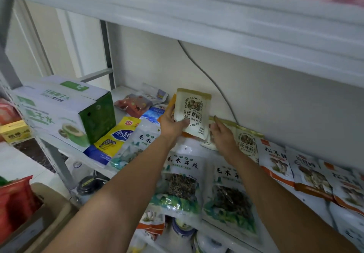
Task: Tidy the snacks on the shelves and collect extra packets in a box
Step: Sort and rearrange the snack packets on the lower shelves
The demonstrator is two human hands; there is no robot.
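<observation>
My left hand (171, 123) grips a cream mushroom-seasoning packet (194, 113) upright above the white shelf (124, 93), with an orange packet edge (171, 104) behind it in the same grip. My right hand (223, 134) reaches just right of it, fingers on another cream packet (209, 143) lying against the wall. A matching cream packet (248, 144) leans beside that. Clear fungus-strip packets (182, 183) lie along the shelf front under my arms.
A white-and-green carton (63, 111) sits at the shelf's left end, with a yellow-blue packet (114, 138) and red snack packets (134, 103) near it. Orange-trimmed packets (275, 162) line the wall to the right. A cardboard box (51, 213) stands lower left. The upper shelf edge (197, 16) overhangs closely.
</observation>
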